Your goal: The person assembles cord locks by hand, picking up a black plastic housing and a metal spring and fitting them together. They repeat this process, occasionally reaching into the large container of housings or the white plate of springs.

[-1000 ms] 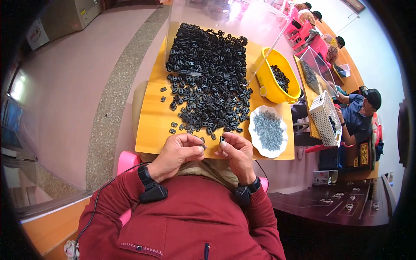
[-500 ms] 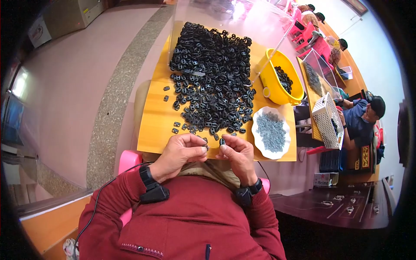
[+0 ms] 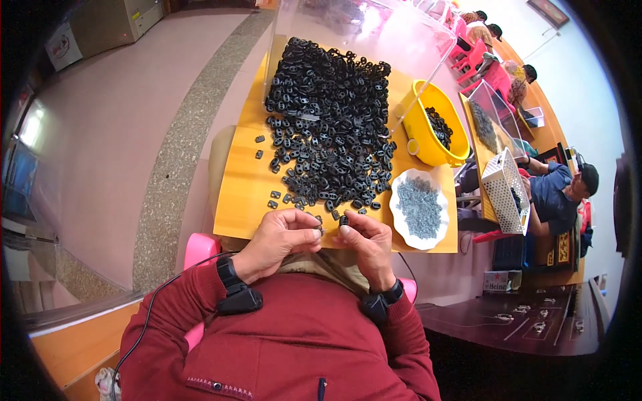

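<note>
My left hand (image 3: 282, 236) is closed in a pinch, thumb against forefinger, on a small dark plastic piece (image 3: 319, 229) mostly hidden by the fingertips. Beside it, my right hand (image 3: 368, 246) grips a black two-hole cord lock (image 3: 344, 220) upright between thumb and fingers. The two hands are a little apart at the near table edge. Just beyond them spreads a big heap of black two-hole cord locks (image 3: 331, 150). A white scalloped dish (image 3: 400, 227) to the right holds many tiny grey bits (image 3: 419, 206), too small to make out singly.
The wooden table (image 3: 242, 197) carries a clear plastic box (image 3: 428, 70) lying open toward me over the heap. A yellow tub (image 3: 418, 123) with black pieces stands at right. Farther right, a co-worker (image 3: 562, 187) sits beside a white perforated basket (image 3: 500, 180).
The view has shifted slightly, so the table sits a little lower. The cord lock in my right hand has turned somewhat; both hands keep their pinch in nearly the same place.
</note>
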Available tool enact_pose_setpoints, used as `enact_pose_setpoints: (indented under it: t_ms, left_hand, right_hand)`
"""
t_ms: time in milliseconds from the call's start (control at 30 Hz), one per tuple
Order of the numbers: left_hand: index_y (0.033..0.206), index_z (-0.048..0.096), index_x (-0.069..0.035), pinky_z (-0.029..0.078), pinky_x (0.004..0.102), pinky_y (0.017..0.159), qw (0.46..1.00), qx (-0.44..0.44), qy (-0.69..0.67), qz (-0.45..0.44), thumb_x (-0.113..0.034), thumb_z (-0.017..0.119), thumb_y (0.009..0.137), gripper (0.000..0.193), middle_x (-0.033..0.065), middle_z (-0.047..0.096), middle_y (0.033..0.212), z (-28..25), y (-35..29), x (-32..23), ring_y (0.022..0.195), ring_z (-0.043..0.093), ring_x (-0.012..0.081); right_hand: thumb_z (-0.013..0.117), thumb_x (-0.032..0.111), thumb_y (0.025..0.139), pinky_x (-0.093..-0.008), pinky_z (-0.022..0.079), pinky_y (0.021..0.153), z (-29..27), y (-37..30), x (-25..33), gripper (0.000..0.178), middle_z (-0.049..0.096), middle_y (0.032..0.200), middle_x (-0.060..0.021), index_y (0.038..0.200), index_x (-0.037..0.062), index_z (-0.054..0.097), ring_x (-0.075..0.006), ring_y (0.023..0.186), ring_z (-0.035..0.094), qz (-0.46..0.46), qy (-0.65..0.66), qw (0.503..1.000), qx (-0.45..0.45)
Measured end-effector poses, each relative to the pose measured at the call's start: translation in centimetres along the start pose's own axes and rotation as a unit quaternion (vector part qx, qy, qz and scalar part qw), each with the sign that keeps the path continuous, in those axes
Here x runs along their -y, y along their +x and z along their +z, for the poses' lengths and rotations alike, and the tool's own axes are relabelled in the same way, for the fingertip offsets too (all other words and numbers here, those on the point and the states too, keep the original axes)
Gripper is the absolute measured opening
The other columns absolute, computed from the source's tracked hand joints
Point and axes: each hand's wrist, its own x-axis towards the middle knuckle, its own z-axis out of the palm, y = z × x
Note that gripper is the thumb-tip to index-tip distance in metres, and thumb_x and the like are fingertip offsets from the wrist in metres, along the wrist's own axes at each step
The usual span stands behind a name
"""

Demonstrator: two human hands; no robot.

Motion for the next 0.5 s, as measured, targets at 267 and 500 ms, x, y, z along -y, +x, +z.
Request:
enact_pose_setpoints:
  t_ms: [267, 500]
  left_hand:
    - [0.099, 0.061, 0.002, 0.057, 0.0289, 0.074, 1.0, -0.009, -0.005, -0.006, -0.001, 0.066, 0.084, 0.015, 0.0079, 0.065, 0.089, 0.18, -0.05, -0.23, 0.076, 0.066, 0.0166]
    - [0.098, 0.061, 0.001, 0.057, 0.0289, 0.074, 1.0, -0.01, -0.012, -0.003, -0.001, 0.066, 0.084, 0.015, 0.0074, 0.065, 0.088, 0.21, -0.12, -0.19, 0.076, 0.066, 0.0169]
  right_hand:
    - [0.064, -0.003, 0.085, -0.0274, 0.057, 0.066, -0.45, 0.14, -0.42, 0.017, 0.068, 0.087, -0.0096, 0.102, -0.0038, 0.064, -0.0154, 0.072, 0.067, -0.003, -0.048, 0.999, -0.017]
    - [0.064, 0.001, 0.086, -0.0244, 0.054, 0.069, 0.32, -0.19, 0.33, 0.019, 0.068, 0.087, -0.0087, 0.104, -0.0057, 0.065, -0.0125, 0.074, 0.065, 0.011, -0.021, 0.999, -0.041]
